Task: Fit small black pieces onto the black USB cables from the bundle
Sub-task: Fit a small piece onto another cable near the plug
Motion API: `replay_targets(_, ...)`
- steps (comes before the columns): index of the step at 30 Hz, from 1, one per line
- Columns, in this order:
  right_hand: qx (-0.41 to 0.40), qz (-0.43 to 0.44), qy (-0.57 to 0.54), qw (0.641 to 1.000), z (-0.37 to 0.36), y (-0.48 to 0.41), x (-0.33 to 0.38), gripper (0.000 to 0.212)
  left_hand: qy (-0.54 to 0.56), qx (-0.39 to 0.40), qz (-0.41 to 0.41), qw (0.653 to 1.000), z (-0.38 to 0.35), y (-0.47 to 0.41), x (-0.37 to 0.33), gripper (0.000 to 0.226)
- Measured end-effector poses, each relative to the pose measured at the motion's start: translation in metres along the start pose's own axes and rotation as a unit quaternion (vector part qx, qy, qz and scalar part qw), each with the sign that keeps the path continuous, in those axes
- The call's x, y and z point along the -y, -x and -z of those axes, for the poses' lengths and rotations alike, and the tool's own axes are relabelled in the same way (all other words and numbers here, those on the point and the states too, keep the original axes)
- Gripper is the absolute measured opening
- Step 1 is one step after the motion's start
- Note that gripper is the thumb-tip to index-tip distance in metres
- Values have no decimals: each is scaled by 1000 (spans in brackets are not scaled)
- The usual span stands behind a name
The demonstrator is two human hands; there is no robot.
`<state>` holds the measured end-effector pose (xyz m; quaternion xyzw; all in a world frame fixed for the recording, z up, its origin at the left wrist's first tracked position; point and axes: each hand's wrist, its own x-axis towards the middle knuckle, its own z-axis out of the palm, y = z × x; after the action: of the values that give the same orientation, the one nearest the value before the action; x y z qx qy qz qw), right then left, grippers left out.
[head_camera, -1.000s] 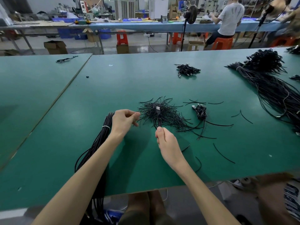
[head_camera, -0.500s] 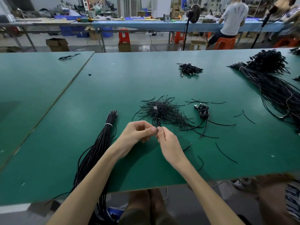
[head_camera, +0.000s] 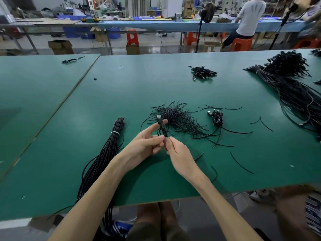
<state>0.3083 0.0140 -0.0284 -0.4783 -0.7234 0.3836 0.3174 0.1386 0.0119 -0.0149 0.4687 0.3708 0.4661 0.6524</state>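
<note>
While our left hand [head_camera: 145, 145] pinches the looped cable [head_camera: 159, 119] plug-up over the tabletop [head_camera: 121, 87], just before the pile of black pieces [head_camera: 178, 117], and our right hand [head_camera: 180, 157] pinches its lower end, we judge a piece is going on, calling next for steady, fine fingerwork.

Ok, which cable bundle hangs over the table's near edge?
The long bundle left of the left hand, bound with a white tie; both small coiled bunches lie wholly on the table.

Bright, even overhead light; soft shadows; wide-angle bowing at edges
</note>
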Motion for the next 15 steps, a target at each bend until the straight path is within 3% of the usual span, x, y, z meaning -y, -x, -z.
replay_targets(7,6,10,3,1000,-1,1,0,38,95,45,31,994,4,2,-1,57)
replay_targets(15,11,11,1,1000,0,1,0,37,123,107,52,985,10,4,-5,60)
